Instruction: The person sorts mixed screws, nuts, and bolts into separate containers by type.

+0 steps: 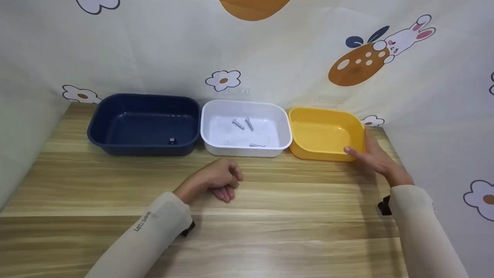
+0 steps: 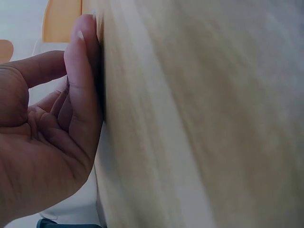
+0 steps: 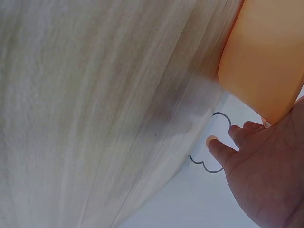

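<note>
Right hand: we see our right hand [image 1: 376,156] set against the near right corner of the yellow tub [image 1: 326,133], thumb on its front wall and fingers lying straight along its right side; nothing is curled round the rim.
Yellow tub: smooth, glossy plastic, a rounded rectangle with sloping walls, standing at the right end of the row on the table [image 1: 270,216], just beside the white tub [image 1: 246,127]; in the right wrist view its curved orange-yellow wall [image 3: 263,57] sits just above our fingers [image 3: 216,145].
Left hand: our left hand [image 1: 220,179] rests on the bare wood in front of the white tub, fingers loosely curled under and holding nothing; the left wrist view shows the palm [image 2: 42,142] and one finger edge against the board.
White tub: same rounded shape, frosted-looking floor, with three small grey metal screws [image 1: 244,124] lying in it.
Blue tub: the dark navy tub [image 1: 144,123], shiny, at the left end, one small dark metal piece [image 1: 172,141] on its floor.
Table: pale wood-grain laminate, matt, with long streaks.
Backdrop: thin cream cloth [image 1: 308,58] printed with flowers and a rabbit.
</note>
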{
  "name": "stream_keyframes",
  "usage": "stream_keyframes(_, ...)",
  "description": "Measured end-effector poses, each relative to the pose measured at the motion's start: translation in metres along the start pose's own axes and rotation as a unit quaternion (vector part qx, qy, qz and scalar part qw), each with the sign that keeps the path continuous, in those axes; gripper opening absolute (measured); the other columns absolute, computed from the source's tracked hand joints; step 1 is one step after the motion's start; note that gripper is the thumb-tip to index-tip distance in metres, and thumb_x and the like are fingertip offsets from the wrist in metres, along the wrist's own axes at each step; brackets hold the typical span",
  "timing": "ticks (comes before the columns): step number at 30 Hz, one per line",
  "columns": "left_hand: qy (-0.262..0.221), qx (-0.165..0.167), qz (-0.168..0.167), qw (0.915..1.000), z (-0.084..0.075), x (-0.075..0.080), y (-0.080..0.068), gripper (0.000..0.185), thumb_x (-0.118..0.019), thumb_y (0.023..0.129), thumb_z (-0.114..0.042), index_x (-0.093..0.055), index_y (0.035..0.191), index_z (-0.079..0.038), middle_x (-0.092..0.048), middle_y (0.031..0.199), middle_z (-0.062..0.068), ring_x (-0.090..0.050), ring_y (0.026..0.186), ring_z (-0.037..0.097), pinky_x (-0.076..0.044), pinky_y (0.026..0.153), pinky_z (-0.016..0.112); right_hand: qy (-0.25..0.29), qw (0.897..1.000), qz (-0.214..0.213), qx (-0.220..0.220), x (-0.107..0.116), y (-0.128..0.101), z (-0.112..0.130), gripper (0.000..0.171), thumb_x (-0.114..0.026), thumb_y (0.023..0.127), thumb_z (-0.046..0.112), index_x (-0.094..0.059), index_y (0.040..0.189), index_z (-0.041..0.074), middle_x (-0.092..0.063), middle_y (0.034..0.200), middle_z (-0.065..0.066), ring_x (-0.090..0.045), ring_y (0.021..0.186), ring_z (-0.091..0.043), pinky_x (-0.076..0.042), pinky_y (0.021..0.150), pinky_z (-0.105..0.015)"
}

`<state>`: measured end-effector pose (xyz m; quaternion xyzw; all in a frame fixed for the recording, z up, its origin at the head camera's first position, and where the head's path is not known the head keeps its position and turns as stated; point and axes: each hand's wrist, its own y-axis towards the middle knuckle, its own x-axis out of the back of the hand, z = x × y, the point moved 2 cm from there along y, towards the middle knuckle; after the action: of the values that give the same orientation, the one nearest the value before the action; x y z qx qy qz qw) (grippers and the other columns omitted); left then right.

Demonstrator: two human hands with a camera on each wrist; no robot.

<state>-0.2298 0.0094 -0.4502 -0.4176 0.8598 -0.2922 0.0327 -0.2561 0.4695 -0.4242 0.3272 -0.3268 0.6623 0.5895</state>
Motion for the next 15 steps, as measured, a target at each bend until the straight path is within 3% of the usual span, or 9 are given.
stream_keyframes(15,0.015,0.005,-0.019,0.9997,0.0001,-0.0027,0.0000,0.010,-0.063,0.085,0.005,-0.068,0.087,-0.003,-0.064,0.056,0.011,-0.061,0.042,0.016,-0.050,0.038,0.025,0.000,1.000,0.001,-0.020,0.0002,-0.0014,0.0000,0.101,-0.061,0.091,0.050,0.004,0.155,0.007,-0.013,0.156,-0.027,-0.020,0.137,-0.043,-0.012,0.112,-0.067)
